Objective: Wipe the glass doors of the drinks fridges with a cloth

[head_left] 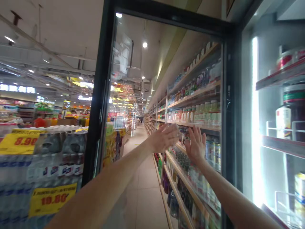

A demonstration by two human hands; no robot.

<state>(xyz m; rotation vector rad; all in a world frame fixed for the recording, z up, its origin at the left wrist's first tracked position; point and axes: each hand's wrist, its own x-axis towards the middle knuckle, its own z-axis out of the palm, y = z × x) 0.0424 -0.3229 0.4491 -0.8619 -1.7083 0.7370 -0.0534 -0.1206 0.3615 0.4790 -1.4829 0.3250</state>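
A glass cooler door [97, 95] with a thick black frame stands swung open in front of me. My left hand [164, 139] reaches across its pane, fingers extended to the right and slightly blurred, with no item clearly visible in them. Close beside it, my right hand [196, 144] is raised with its fingers spread and pointing up, holding nothing. Both hands are at the glass; whether they touch it I cannot tell. Through the pane, shelves of bottled drinks [190, 114] show behind the hands.
On the right, the lit cooler interior holds a dark bottle [296, 111] on shelves with wire guards. At left stand shrink-wrapped water bottles [54, 170] with a yellow price sign [51, 198]. A tiled aisle floor [137, 190] runs back beyond the glass.
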